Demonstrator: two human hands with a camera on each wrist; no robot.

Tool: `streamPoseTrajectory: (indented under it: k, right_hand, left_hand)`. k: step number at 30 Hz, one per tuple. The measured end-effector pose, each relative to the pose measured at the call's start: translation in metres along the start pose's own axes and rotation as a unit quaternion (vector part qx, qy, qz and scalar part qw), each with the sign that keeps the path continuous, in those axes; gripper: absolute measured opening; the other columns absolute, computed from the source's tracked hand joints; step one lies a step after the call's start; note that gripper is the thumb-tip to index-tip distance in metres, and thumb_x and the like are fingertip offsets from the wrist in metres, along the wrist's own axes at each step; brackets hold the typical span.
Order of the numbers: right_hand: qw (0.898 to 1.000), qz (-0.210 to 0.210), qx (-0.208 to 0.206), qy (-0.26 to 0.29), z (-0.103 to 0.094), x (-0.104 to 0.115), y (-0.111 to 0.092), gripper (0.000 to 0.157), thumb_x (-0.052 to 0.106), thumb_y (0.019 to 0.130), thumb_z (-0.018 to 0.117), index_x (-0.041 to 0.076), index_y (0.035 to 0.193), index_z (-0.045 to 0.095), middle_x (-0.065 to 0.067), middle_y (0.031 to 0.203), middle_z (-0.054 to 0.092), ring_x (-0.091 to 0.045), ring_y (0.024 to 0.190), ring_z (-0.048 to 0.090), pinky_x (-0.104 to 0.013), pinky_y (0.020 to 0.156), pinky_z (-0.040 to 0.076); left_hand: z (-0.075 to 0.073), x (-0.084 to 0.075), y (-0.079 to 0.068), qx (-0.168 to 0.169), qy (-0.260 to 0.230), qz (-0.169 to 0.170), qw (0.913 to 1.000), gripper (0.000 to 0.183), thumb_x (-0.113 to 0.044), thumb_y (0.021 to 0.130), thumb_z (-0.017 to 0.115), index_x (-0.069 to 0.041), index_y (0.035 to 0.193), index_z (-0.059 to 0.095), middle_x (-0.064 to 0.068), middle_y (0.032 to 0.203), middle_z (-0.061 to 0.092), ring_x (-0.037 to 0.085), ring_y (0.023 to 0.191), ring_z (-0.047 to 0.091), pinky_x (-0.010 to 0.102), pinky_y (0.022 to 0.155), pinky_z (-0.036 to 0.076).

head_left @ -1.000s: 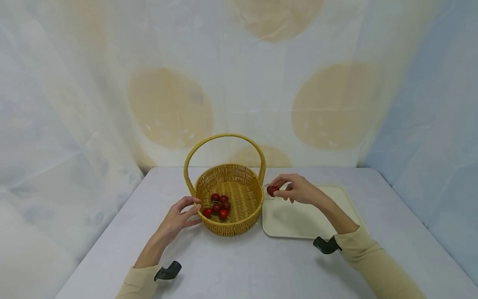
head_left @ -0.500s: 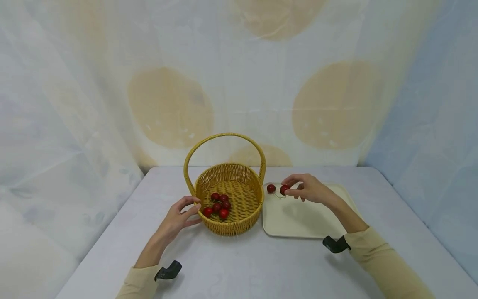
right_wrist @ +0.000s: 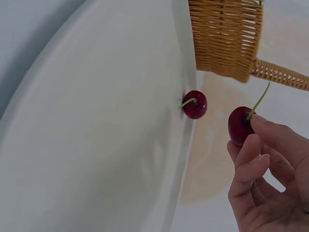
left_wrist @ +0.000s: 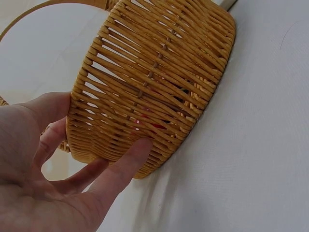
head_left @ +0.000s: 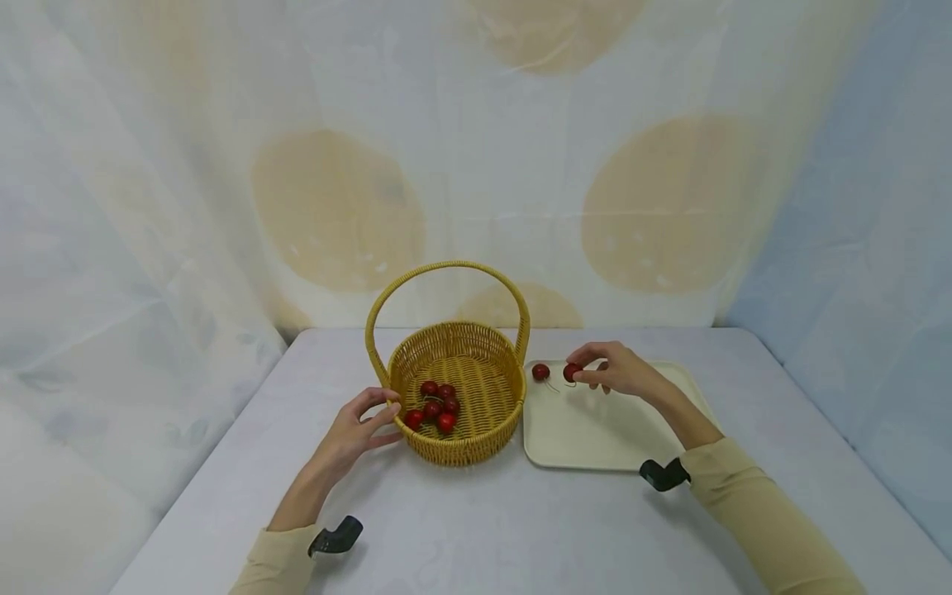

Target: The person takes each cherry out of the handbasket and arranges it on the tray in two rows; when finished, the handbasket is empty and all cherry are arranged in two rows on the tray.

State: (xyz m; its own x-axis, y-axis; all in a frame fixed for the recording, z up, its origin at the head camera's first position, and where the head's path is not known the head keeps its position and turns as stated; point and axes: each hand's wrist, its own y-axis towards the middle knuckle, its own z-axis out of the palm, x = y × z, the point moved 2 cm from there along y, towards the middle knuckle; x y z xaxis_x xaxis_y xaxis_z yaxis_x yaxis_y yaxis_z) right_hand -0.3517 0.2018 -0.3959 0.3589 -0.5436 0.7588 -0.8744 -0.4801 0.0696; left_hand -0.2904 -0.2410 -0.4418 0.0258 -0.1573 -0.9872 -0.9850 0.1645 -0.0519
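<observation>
Right hand point(head_left: 619, 369) pinches a glossy dark-red round cherry point(right_wrist: 239, 128) right of the round yellow wicker basket point(head_left: 459, 452), left hand point(head_left: 359, 426) gripping its left side.

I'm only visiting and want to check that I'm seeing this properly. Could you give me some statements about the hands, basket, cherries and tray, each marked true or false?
1. The right hand pinches a cherry. True.
2. The left hand also pinches a cherry. False: it holds the side of the basket.
3. In the head view, the tray lies to the right of the basket. True.
4. The basket's handle is folded down. False: it stands up in an arch over the basket.
5. Another cherry rests on the tray. True.
6. The basket has no cherries in it. False: several cherries lie inside it.
</observation>
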Motion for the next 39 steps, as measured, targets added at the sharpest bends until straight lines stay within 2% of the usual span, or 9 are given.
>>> streamPoseTrajectory:
  k: [6,17,24,31,39]
  right_hand:
    - [1.0,0.024,0.0,0.004,0.001,-0.006,0.009,0.033,0.011,0.095,0.063,-0.002,0.125,0.059,-0.023,0.114,0.065,-0.04,0.079,0.062,-0.027,0.055,0.054]
    - [0.999,0.044,-0.006,0.021,0.009,-0.014,0.029,0.034,0.011,0.095,0.063,-0.004,0.126,0.058,-0.026,0.116,0.065,-0.037,0.082,0.065,-0.039,0.059,0.059]
    - [0.995,0.089,-0.009,0.046,0.015,-0.022,0.038,0.036,0.011,0.095,0.062,-0.003,0.128,0.058,-0.026,0.118,0.065,-0.03,0.081,0.066,-0.03,0.056,0.054]
    - [0.991,0.114,-0.008,0.072,0.018,-0.025,0.04,0.039,0.012,0.097,0.059,-0.004,0.132,0.055,-0.029,0.123,0.062,-0.034,0.088,0.066,-0.029,0.057,0.052]
    - [0.989,0.137,-0.017,0.054,0.021,-0.034,0.044,0.036,0.013,0.095,0.063,0.0,0.129,0.058,-0.022,0.121,0.065,-0.017,0.078,0.064,-0.024,0.056,0.05]
  left_hand:
    - [-0.001,-0.002,0.0,-0.001,-0.001,0.002,1.0,0.052,-0.032,0.093,0.067,-0.003,0.132,0.048,0.012,0.141,0.041,0.039,0.127,0.053,0.049,0.09,0.058]
    - [0.0,-0.006,-0.002,-0.001,0.006,0.007,1.0,0.05,-0.032,0.094,0.067,-0.004,0.131,0.049,0.015,0.143,0.04,0.035,0.123,0.056,0.049,0.09,0.058]
    - [0.001,-0.006,-0.002,0.003,0.007,0.01,0.9999,0.049,-0.032,0.094,0.065,-0.004,0.131,0.049,0.014,0.144,0.04,0.037,0.125,0.055,0.049,0.09,0.058]
    - [0.002,-0.005,-0.001,0.002,0.004,0.003,1.0,0.052,-0.033,0.093,0.066,-0.004,0.132,0.048,0.014,0.146,0.038,0.04,0.128,0.052,0.049,0.091,0.058]
    - [0.001,0.0,-0.001,-0.002,0.002,0.0,1.0,0.051,-0.033,0.093,0.067,-0.005,0.132,0.049,0.014,0.145,0.039,0.041,0.127,0.053,0.049,0.091,0.058]
